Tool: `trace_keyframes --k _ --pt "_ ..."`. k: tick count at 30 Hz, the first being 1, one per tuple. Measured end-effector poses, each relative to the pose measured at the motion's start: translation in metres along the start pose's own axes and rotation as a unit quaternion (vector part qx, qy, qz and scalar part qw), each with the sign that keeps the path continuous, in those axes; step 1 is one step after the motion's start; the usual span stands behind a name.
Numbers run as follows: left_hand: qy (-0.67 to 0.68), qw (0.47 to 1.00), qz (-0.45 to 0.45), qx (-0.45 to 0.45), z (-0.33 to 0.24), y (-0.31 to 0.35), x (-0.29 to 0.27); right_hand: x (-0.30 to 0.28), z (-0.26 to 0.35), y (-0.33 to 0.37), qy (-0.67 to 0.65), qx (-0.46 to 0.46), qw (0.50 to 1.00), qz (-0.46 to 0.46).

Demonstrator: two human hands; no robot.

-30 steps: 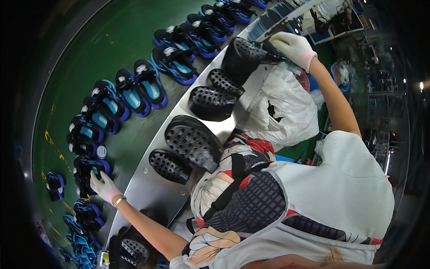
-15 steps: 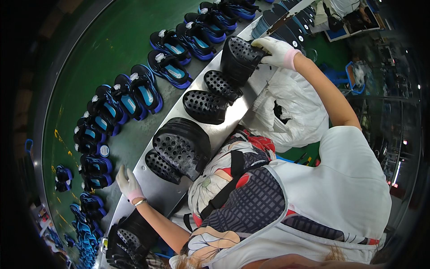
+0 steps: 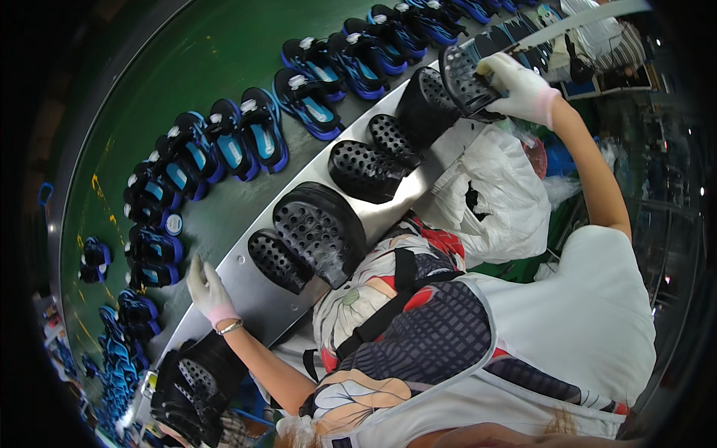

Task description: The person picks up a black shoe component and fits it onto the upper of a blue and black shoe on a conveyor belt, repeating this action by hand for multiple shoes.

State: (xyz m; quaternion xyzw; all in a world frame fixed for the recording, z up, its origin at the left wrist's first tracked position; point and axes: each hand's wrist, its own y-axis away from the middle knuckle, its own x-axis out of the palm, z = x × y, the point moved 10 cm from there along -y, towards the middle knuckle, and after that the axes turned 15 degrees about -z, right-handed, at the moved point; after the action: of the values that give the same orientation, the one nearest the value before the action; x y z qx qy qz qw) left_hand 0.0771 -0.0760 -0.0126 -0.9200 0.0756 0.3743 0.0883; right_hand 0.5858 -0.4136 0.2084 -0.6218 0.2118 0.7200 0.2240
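My right hand (image 3: 519, 88), in a white glove with a pink cuff, grips the end of a black perforated shoe form (image 3: 463, 81). That form is tilted up beside a stack of the same black forms (image 3: 424, 112), at the far end of the metal bench. My left hand (image 3: 209, 290), gloved the same way, is raised by the bench's left edge with its fingers stretched out and nothing in them. Between my hands lie two smaller perforated forms (image 3: 364, 170) and a larger nested stack (image 3: 317, 224), with another perforated form (image 3: 276, 260) against its near side.
Beyond the metal bench (image 3: 240, 259), black-and-blue shoes (image 3: 261, 136) stand in rows on a green surface (image 3: 216, 60). A white sack (image 3: 504, 201) sits right of the bench. More black forms (image 3: 198, 377) are at the lower left. Dark insoles (image 3: 515, 33) lie at the far end.
My right hand has lifted a form away from the far stack, toward the right, and tipped it. The whole view has shifted slightly. My left hand stays raised with its fingers out.
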Motion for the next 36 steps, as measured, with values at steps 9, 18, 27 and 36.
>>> trace_keyframes --k 9,18,27,36 --pt "0.562 0.749 0.253 -0.246 -0.159 0.005 0.041 0.066 0.351 -0.034 -0.277 -0.314 0.904 0.082" --pt "0.601 0.701 -0.145 -0.356 0.005 -0.011 -0.045 0.185 0.516 -0.02 -0.213 -0.314 0.882 0.278" --pt "0.394 0.774 -0.363 -0.337 0.127 -0.047 -0.089 0.228 0.625 -0.049 -0.153 -0.402 0.895 0.121" --pt "0.064 0.887 -0.422 -0.176 0.132 -0.059 -0.096 0.292 0.739 -0.101 0.03 -0.414 0.881 0.227"
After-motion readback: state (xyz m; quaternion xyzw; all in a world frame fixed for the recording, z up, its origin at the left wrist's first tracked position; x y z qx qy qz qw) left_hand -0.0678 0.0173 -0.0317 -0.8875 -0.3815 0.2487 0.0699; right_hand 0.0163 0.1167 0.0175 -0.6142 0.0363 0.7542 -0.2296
